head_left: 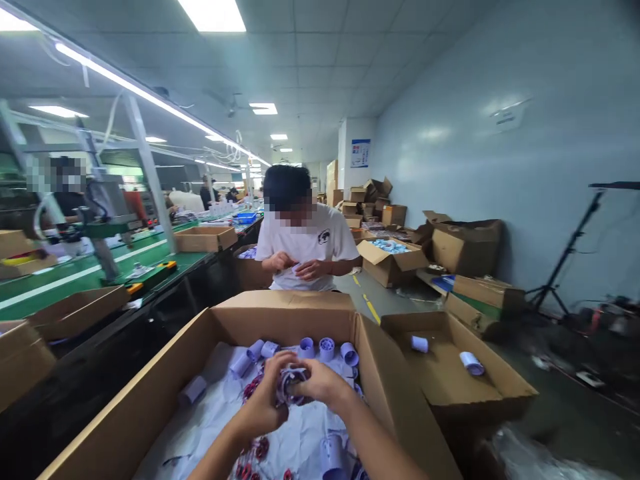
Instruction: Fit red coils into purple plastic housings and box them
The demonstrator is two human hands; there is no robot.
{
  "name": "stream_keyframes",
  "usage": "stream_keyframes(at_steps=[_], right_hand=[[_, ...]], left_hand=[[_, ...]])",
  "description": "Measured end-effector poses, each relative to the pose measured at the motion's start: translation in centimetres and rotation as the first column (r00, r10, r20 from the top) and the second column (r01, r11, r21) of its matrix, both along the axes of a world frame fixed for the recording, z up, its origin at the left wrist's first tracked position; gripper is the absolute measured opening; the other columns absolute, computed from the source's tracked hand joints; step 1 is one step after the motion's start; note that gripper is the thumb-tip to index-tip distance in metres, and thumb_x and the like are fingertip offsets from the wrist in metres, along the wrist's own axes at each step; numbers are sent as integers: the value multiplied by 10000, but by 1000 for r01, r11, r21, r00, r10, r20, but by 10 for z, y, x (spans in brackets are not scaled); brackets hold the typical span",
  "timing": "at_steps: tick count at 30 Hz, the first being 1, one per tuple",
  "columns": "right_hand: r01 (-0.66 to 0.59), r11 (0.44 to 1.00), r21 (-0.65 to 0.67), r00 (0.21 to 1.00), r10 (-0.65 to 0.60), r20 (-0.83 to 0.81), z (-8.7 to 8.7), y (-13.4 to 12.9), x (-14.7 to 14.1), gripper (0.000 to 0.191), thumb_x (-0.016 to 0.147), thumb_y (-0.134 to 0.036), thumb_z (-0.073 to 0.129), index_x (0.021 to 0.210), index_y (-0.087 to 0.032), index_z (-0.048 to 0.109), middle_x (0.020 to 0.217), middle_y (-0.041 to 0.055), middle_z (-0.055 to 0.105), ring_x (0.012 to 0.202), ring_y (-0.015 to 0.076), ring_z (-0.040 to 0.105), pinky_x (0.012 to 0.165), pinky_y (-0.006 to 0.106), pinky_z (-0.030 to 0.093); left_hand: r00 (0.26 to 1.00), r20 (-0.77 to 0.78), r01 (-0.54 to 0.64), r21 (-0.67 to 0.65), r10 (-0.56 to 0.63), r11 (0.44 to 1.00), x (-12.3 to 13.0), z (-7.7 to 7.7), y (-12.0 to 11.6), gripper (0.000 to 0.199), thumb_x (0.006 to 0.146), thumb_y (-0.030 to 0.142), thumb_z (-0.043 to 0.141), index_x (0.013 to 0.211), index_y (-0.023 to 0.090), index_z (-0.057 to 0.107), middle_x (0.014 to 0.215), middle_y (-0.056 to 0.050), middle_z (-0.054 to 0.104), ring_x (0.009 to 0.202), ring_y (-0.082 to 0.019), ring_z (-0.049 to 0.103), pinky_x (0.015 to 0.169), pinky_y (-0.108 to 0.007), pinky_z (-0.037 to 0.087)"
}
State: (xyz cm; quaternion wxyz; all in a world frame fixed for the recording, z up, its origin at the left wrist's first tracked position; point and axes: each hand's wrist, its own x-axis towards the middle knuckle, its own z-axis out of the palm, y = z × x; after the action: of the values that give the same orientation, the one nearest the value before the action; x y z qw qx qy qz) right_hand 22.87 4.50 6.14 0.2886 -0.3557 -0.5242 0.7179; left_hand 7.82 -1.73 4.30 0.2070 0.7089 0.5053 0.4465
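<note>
My left hand [269,399] and my right hand [323,381] are curled around a round lavender plastic part [291,385] from both sides, its ring-shaped end facing me. Both hands are over a large open cardboard box [290,323] lined with white sheeting [210,400]. Several lavender plastic cylinders lie beyond my hands, among them one with a spoked end [327,348]. Another cylinder [193,389] rests at the left, and one [331,456] is near my right forearm. Small red and dark wire bundles [261,448] lie below and behind my left hand.
A person in a white shirt [310,243] sits across the box, handling something small. Right of my box, an open carton [450,380] holds two lavender cylinders. A green conveyor line [145,257] runs along the left. Cartons [393,257] and a black tripod [575,247] stand at the right.
</note>
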Motion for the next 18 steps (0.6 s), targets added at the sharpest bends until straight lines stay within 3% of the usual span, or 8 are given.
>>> stream_keyframes(at_steps=[4,6,9,10,12,13,15,18], right_hand=[[276,918,-284,901,-351,-257,7,36,28,218,684,-314,715,655,-147,579,546,26,602,472,139,564,477,263,493],[387,870,-305,810,-479,-339,14,54,51,268,784,-439,595,698,-194,529,605,-2,603,574,127,608,554,239,527],[463,827,-320,665,-562,-491,13,74,69,341,795,-569,503,770,-229,503,767,8,645,815,144,660,722,290,558],[481,852,-206,727,-519,-449,8,77,66,365,802,-595,466,797,-232,507,839,25,658,876,154,659,745,306,556],[379,911,164,923,-360,-133,-8,73,48,389,839,-586,388,859,-225,530,956,68,665,928,178,658,746,328,550],[224,918,328,955,-274,114,-20,67,36,378,856,-550,374,879,-214,545,983,88,667,930,189,661,742,334,544],[-60,892,447,873,-170,457,-45,46,12,267,834,-422,476,873,-183,588,969,121,682,933,228,663,770,368,525],[-283,851,442,757,-85,647,-79,9,-12,193,652,-178,656,844,-165,651,964,129,701,1021,298,629,883,441,463]], left_hand=[[925,186,-326,-59,331,944,-30,-6,27,488,565,214,572,1051,207,534,1135,-92,562,1125,-293,505,946,-426,421],[900,38,-422,-177,435,889,-42,-12,36,360,554,172,543,914,190,560,990,-69,608,1026,-274,563,910,-409,446],[855,-297,-509,-325,425,797,-50,-20,44,269,541,79,493,786,178,545,893,-47,619,933,-222,595,863,-328,452],[842,-352,-523,-353,408,776,-52,-23,46,264,539,61,492,769,177,545,885,-44,621,922,-213,596,847,-309,449],[822,-409,-550,-387,397,740,-55,-27,50,258,531,43,508,746,178,550,882,-46,621,928,-221,588,834,-302,439],[813,-424,-563,-399,399,723,-57,-29,53,257,525,39,521,738,179,553,882,-49,620,937,-233,583,836,-309,434],[795,-461,-588,-422,395,690,-60,-33,59,262,523,40,545,743,182,565,900,-58,617,967,-255,569,853,-324,421],[774,-496,-613,-429,394,664,-62,-40,71,327,565,59,558,866,185,590,1011,-80,605,1055,-270,535,919,-343,384]])
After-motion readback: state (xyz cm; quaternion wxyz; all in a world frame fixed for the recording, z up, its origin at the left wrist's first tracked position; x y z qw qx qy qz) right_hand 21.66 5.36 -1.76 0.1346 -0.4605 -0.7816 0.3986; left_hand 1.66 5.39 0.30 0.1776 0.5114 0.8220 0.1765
